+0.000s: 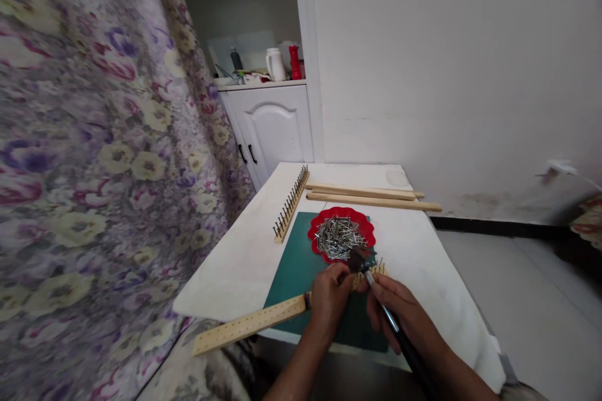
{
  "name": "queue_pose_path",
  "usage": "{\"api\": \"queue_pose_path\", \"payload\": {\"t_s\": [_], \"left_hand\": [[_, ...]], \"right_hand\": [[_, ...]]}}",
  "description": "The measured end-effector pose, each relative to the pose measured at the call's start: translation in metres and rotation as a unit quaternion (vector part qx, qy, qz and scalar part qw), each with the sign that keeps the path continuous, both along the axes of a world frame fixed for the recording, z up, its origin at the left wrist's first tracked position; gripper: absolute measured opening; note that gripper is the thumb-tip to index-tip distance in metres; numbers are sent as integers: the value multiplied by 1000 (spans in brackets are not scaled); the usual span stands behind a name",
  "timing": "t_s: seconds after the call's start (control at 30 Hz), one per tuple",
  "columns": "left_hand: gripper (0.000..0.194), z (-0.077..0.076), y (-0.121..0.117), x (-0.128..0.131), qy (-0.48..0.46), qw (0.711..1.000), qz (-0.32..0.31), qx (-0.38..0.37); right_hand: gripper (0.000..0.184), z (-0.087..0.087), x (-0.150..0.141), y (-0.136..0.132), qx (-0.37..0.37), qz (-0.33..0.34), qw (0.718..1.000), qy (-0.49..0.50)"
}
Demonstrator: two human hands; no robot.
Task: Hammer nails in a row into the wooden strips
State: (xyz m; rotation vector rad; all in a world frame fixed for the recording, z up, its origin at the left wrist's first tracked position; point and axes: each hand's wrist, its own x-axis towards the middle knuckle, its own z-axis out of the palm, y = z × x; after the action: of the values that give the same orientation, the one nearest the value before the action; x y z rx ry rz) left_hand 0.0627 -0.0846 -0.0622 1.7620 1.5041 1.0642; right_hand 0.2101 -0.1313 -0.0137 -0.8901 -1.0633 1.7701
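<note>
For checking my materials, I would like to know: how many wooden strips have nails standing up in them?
2: the far strip, left of the red bowl; and the near strip, partly hidden by the left hand and right hand.

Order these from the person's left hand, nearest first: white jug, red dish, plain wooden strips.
1. Red dish, just ahead of the left hand.
2. Plain wooden strips, toward the table's back.
3. White jug, beyond the table, on the cabinet.
</note>
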Motion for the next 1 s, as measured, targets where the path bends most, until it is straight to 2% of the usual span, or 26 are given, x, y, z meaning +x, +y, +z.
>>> {"api": "queue_pose_path", "payload": {"t_s": [0.13, 0.27, 0.37, 0.43, 0.53, 0.63, 0.8, 0.9, 1.0], "left_hand": [[13, 5, -2, -5, -6, 1000, -26, 15], [14, 20, -2, -19, 14, 998, -26, 52], [17, 33, 9, -29, 95, 991, -31, 93], [19, 38, 21, -31, 167, 979, -62, 104], [20, 42, 41, -27, 237, 961, -113, 90], [18, 44, 55, -24, 272, 951, -132, 63], [19, 50, 60, -29, 282, 940, -184, 57], [21, 54, 61, -28, 294, 936, -186, 57], [23, 56, 67, -21, 359, 920, -158, 18]], "right_hand": [[32, 3, 5, -1, 20, -35, 999, 30], [31, 5, 10, 3, 27, -63, 997, 35], [30, 5, 12, 7, 37, -77, 996, 33], [28, 5, 13, 9, 39, -81, 995, 38], [26, 6, 13, 8, 33, -82, 995, 49], [26, 9, 12, 7, 26, -75, 996, 51], [29, 12, 9, 8, 26, -68, 996, 44], [29, 16, 8, 9, 30, -75, 996, 46], [28, 20, 7, 10, 33, -76, 995, 46]]}}
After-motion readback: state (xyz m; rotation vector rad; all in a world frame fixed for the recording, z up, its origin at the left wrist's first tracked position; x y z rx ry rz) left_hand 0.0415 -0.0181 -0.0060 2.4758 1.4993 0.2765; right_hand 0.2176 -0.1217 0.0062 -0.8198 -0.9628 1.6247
